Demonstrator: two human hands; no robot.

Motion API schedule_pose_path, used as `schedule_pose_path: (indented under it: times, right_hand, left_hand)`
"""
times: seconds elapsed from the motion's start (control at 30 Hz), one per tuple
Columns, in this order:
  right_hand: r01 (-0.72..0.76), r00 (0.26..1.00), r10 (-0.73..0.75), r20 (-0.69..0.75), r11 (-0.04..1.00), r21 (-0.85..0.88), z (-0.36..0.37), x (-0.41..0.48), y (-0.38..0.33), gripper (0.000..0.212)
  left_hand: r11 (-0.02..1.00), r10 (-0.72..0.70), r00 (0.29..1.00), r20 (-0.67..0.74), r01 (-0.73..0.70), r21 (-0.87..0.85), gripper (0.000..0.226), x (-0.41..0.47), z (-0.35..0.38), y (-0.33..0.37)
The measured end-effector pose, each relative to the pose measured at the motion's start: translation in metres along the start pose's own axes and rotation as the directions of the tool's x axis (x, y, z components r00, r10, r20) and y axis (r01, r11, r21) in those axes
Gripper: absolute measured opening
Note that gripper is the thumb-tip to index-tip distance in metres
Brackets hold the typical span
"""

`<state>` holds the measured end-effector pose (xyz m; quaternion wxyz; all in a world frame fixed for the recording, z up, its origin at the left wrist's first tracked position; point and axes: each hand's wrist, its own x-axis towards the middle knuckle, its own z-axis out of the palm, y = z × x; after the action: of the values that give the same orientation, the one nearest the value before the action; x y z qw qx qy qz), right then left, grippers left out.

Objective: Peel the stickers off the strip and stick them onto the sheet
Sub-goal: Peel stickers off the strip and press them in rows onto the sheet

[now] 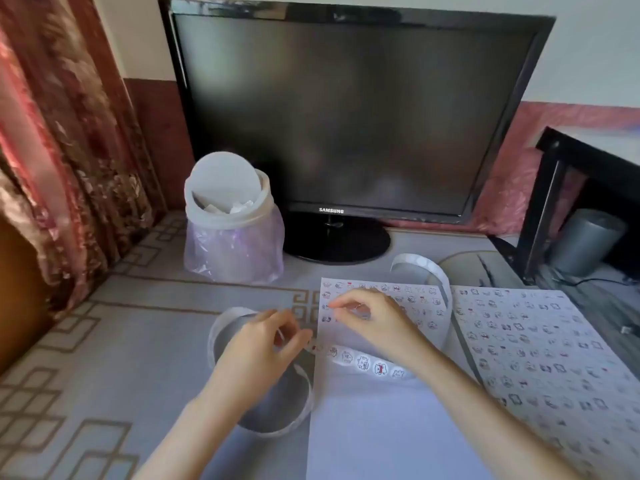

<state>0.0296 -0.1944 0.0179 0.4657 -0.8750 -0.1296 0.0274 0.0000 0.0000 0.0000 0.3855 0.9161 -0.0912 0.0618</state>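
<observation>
A white sheet (pixel 381 427) lies in front of me, its top rows filled with small round cartoon stickers. Across it runs a sticker strip (pixel 363 362) with several round stickers, curling into loops at the left (pixel 277 427) and behind the sheet (pixel 420 268). My left hand (pixel 263 348) pinches the strip at the sheet's left edge. My right hand (pixel 367 318) hovers over the sheet's upper left, thumb and forefinger pinched together on what looks like a small sticker; it is blurred.
A second sheet (pixel 554 358) covered with stickers lies to the right. A small white bin (pixel 232 216) with a plastic liner stands behind left, a black monitor (pixel 346 116) behind. A black frame (pixel 554 188) and cable sit at far right.
</observation>
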Motion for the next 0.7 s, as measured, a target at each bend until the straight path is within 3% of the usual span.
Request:
schedule_pose_path:
  times: [0.2,0.37,0.57,0.7]
  right_hand:
    - [-0.007,0.999,0.007,-0.044,1.0,0.002,0.011,-0.015,0.002,0.012]
    - [0.005,0.999,-0.005,-0.038,1.0,-0.012,0.024,-0.025,-0.004,0.011]
    - [0.02,0.998,-0.014,-0.054,0.995,0.1,0.034,-0.039,-0.017,0.012]
    - [0.016,0.996,0.019,-0.088,0.923,0.386,0.038,-0.046,-0.032,0.013]
  left_hand:
    - [0.992,-0.021,0.997,0.079,0.011,0.126,0.034,-0.031,0.004,0.0]
    - [0.997,-0.076,0.992,0.099,0.074,0.032,0.027,-0.036,0.005,0.002]
    - [0.939,-0.093,0.996,-0.006,0.086,-0.332,0.029,-0.035,-0.005,0.005]
    - [0.86,-0.101,0.993,-0.068,0.052,-0.508,0.032,-0.036,-0.016,0.013]
